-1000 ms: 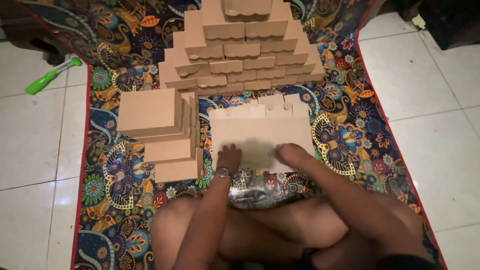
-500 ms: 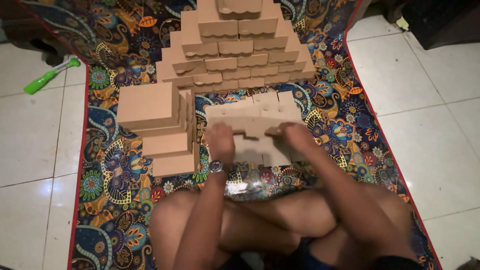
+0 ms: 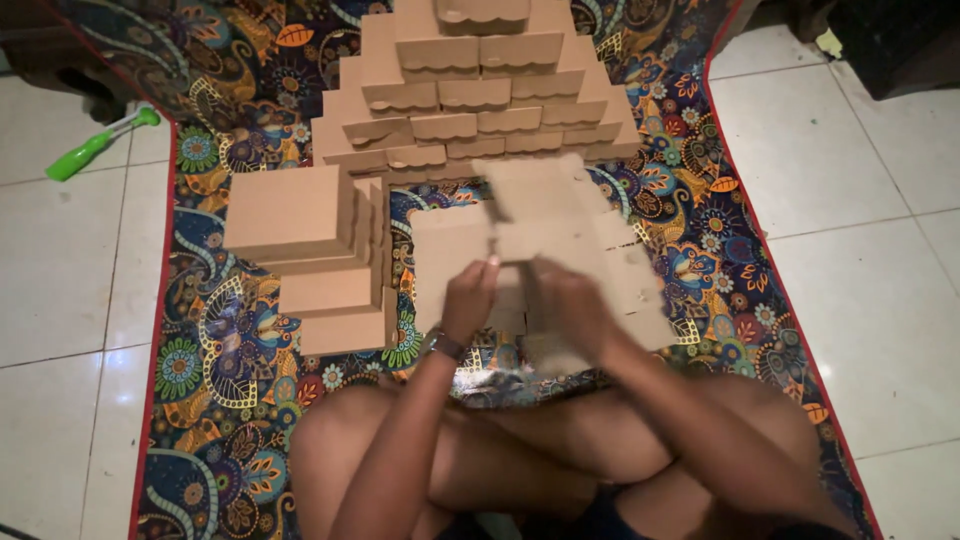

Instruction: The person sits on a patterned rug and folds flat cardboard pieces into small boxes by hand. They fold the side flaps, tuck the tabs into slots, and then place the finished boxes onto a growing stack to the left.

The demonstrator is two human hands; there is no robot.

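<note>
Both hands, the left hand (image 3: 470, 298) and the blurry right hand (image 3: 575, 305), held a flat cardboard piece (image 3: 540, 215) up above the flowery mat (image 3: 230, 340), near the box pile (image 3: 470, 90).

Plain brown cardboard boxes: pyramid stack (image 3: 470, 90) at back, smaller stack (image 3: 310, 250) left, flat blank (image 3: 540, 245) in the middle.

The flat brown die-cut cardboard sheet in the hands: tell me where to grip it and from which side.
Grip the flat brown die-cut cardboard sheet by its near edge, coming from the person's side, left hand and right hand apart. It is wide, thin and floppy with loose flaps, so two spaced grips should keep it level.
</note>
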